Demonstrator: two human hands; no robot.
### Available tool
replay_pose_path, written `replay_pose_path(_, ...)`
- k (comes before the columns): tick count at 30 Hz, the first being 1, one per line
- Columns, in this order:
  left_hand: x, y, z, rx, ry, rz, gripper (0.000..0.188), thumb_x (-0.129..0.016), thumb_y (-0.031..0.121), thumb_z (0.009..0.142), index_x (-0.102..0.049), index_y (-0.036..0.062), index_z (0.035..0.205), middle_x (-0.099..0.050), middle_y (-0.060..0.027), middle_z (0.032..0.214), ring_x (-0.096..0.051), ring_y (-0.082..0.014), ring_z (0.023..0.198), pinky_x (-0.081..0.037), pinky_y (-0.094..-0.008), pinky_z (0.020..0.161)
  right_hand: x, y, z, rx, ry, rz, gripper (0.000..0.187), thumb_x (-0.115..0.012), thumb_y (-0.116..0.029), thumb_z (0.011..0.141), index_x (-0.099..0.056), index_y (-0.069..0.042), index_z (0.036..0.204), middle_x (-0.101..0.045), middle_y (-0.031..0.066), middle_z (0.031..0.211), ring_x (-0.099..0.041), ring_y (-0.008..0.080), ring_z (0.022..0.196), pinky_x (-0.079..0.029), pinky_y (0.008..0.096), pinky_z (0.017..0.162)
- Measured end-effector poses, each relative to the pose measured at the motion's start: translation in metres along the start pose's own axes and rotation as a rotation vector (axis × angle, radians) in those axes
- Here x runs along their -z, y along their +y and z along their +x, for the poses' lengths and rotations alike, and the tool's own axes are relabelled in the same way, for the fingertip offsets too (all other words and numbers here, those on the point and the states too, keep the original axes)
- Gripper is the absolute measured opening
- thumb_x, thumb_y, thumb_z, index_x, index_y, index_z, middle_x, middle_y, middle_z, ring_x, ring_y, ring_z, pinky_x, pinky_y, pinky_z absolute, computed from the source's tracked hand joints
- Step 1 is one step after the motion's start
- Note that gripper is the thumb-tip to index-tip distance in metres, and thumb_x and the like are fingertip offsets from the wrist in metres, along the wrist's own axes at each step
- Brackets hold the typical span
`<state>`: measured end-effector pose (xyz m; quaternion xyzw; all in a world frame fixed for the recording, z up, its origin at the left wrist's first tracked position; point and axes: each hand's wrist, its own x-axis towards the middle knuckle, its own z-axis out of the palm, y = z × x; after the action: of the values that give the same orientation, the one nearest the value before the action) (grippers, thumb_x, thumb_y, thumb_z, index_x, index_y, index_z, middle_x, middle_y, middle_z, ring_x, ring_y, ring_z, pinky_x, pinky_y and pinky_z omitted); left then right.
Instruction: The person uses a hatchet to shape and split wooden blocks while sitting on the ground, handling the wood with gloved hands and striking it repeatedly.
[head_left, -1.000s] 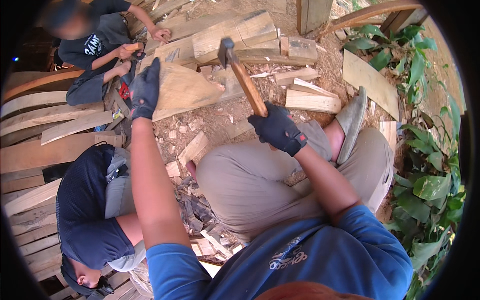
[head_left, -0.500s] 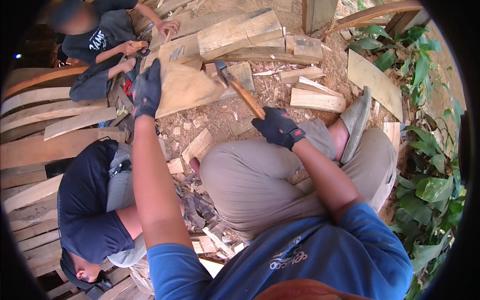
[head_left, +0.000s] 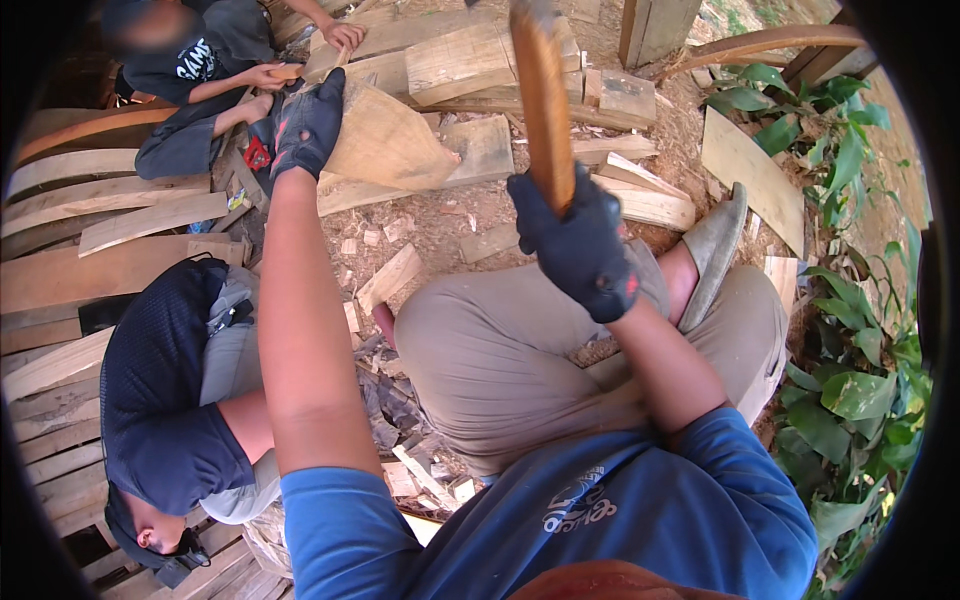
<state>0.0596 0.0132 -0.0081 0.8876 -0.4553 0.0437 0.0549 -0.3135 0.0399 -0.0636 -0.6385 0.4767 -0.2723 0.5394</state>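
Nearest, the person's gloved right hand (head_left: 578, 248) is closed round the grip of a wood-handled tool (head_left: 545, 115), fingers wrapped firmly about it. The handle rises from the fist to the upper edge of the view, leaning a little left; its head is blurred and cut off, so its shape cannot be told.

Ahead of this hand and to its left, well apart from it, lies a tan wood piece (head_left: 392, 140). Its long axis appears to slant from the left hand (head_left: 309, 127) down toward the right fist, so its rough, reddish end is the one nearer that fist. The left hand, also gloved, is the closer of the two, touching the piece along its left edge with fingers almost straight; whether the thumb pinches it cannot be told.

A plank (head_left: 488, 150) shows past the piece's right end and seems to lie under it. Just left of the left hand is a red-and-black object (head_left: 257, 154). Beyond the piece lie wood blocks (head_left: 460, 62), and a co-worker's hand (head_left: 343, 35) is just past the left fingertips.
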Motion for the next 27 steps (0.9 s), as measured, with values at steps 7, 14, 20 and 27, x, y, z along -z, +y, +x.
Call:
replay_pose_path(7,-0.019,-0.025,0.017,-0.057,0.084,-0.018,0.074,-0.036,0.063,0.108,-0.068,0.0083,0.146,-0.063,-0.0190,0.152,-0.058,-0.0367,0.143,-0.040,-0.0460,0.122,-0.029,0.073,0.022,-0.244,-0.346,-0.110,0.042,-0.071,-0.040,0.098,-0.070,0.002,0.105,-0.071,0.0145,0.069,-0.076,0.0266,0.065,-0.061,0.0446,0.067)
replay_pose_path(14,-0.011,-0.024,0.019,0.043,-0.024,-0.018,0.077,-0.035,0.067,0.107,-0.072,0.0081,0.139,-0.067,-0.0230,0.144,-0.060,-0.0402,0.139,-0.044,-0.0482,0.118,0.037,-0.047,-0.002,0.007,-0.017,0.129,0.038,-0.077,-0.041,0.097,-0.069,-0.003,0.100,-0.073,0.0082,0.069,-0.073,0.0181,0.060,-0.059,0.0367,0.061)
replay_pose_path(20,-0.017,-0.031,0.019,-0.064,0.056,0.070,0.070,-0.031,0.061,0.111,-0.066,0.0121,0.145,-0.068,-0.0203,0.145,-0.060,-0.0421,0.138,-0.044,-0.0473,0.117,0.000,-0.008,0.000,0.100,0.066,0.021,0.046,-0.073,-0.045,0.099,-0.067,-0.001,0.112,-0.072,0.0158,0.075,-0.075,0.0335,0.071,-0.059,0.0450,0.067)
replay_pose_path(27,-0.006,-0.018,0.006,0.009,0.043,0.044,0.078,-0.032,0.068,0.107,-0.073,0.0096,0.140,-0.067,-0.0219,0.145,-0.060,-0.0405,0.140,-0.043,-0.0487,0.121,-0.027,0.063,0.020,-0.358,-0.404,-0.103,0.033,-0.068,-0.028,0.099,-0.070,0.004,0.108,-0.071,0.0104,0.074,-0.074,0.0195,0.058,-0.060,0.0371,0.049)
